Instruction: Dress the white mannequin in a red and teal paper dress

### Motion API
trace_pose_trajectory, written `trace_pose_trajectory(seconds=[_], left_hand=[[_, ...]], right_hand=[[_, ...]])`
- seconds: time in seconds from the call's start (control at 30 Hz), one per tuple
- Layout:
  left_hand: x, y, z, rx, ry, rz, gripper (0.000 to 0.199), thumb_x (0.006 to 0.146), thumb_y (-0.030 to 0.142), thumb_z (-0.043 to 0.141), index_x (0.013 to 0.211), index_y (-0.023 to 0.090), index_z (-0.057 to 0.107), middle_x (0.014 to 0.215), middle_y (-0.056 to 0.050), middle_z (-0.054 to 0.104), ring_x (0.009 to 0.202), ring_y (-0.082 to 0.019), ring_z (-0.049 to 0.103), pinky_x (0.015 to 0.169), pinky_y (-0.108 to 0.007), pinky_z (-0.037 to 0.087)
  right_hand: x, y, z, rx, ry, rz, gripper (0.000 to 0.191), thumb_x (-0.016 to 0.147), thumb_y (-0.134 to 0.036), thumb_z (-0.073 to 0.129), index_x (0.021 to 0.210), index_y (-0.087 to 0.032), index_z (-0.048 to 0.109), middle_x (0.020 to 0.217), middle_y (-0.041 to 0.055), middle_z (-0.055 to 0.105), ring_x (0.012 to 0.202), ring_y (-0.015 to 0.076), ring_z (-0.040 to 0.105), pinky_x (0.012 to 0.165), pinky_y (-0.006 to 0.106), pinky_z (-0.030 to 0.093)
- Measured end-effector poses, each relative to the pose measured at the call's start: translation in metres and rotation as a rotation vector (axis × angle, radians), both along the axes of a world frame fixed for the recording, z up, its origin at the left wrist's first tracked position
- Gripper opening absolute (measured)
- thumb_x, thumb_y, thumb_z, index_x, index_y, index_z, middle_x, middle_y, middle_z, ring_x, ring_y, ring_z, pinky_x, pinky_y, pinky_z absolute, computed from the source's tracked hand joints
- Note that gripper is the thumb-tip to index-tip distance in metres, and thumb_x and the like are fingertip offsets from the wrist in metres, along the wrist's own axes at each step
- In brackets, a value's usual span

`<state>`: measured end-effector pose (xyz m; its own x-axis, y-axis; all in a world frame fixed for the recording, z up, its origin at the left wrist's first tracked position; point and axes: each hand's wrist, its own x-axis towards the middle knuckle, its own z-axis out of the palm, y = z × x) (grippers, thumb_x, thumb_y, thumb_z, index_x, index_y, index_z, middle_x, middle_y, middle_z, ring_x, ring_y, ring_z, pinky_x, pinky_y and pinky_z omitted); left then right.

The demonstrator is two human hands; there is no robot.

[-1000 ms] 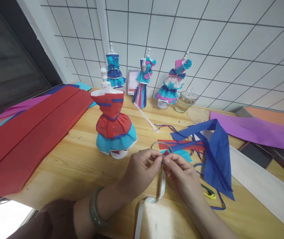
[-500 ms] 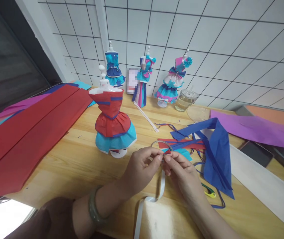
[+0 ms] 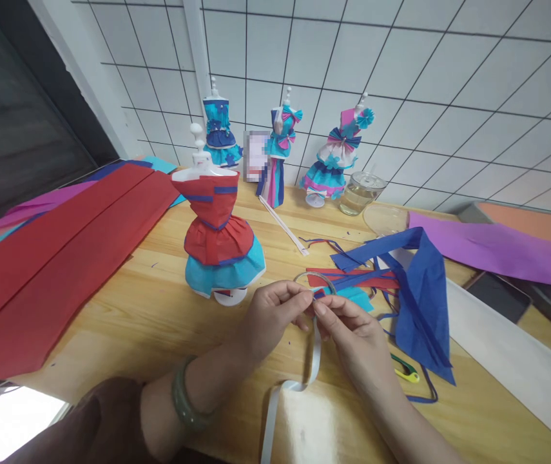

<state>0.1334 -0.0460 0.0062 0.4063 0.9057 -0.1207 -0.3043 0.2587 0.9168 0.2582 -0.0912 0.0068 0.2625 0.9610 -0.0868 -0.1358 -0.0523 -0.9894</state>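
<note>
My left hand (image 3: 272,322) and my right hand (image 3: 355,328) meet over the table with fingertips pinched together. Between them is a small folded red and blue piece (image 3: 320,294), mostly covered by the fingers. Below the fingers a narrow white strip (image 3: 314,357) runs down to the table and toward me; whether a hand grips it is hidden. Just behind my fingertips a thin ring, perhaps a tape roll (image 3: 316,273), lies near red and blue scraps. To the left of my hands stands a small dress form in a red and turquoise dress (image 3: 218,241).
Three small dressed forms stand along the tiled wall, one in pink and blue (image 3: 336,158), near a lidded glass (image 3: 359,192). Red sheets (image 3: 77,258) lie left. Blue material (image 3: 420,303), green-yellow snips (image 3: 406,370), a white sheet (image 3: 507,361) and a phone (image 3: 497,298) lie right.
My fingertips have shifted slightly on the small piece, and some blue now shows on it beside the red. The dress forms and materials have stayed in place.
</note>
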Motion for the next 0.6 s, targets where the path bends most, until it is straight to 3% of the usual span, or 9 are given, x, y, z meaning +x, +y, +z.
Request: trace_pose_trajectory(seconds=[0.2, 0.6], left_hand=[[-0.002, 0.001, 0.000, -0.128, -0.106, -0.028, 0.019, 0.070, 0.030, 0.068, 0.070, 0.012, 0.063, 0.066, -0.002, 0.062, 0.061, -0.009, 0.057, 0.050, -0.018, 0.045], [-0.007, 0.006, 0.001, -0.066, -0.043, -0.167, 0.026, 0.070, 0.036, 0.069, 0.071, 0.012, 0.058, 0.061, 0.000, 0.057, 0.056, -0.010, 0.053, 0.044, -0.019, 0.046]], right_hand=[[0.004, 0.000, -0.002, -0.013, 0.032, 0.084, 0.017, 0.074, -0.036, 0.071, 0.079, -0.020, 0.073, 0.072, 0.0000, 0.066, 0.056, 0.0076, 0.045, 0.053, 0.019, 0.038], [0.014, 0.003, -0.009, -0.055, 0.053, 0.065, 0.014, 0.066, -0.033, 0.079, 0.075, -0.023, 0.073, 0.065, -0.0028, 0.066, 0.053, 0.0068, 0.047, 0.052, 0.018, 0.039]])
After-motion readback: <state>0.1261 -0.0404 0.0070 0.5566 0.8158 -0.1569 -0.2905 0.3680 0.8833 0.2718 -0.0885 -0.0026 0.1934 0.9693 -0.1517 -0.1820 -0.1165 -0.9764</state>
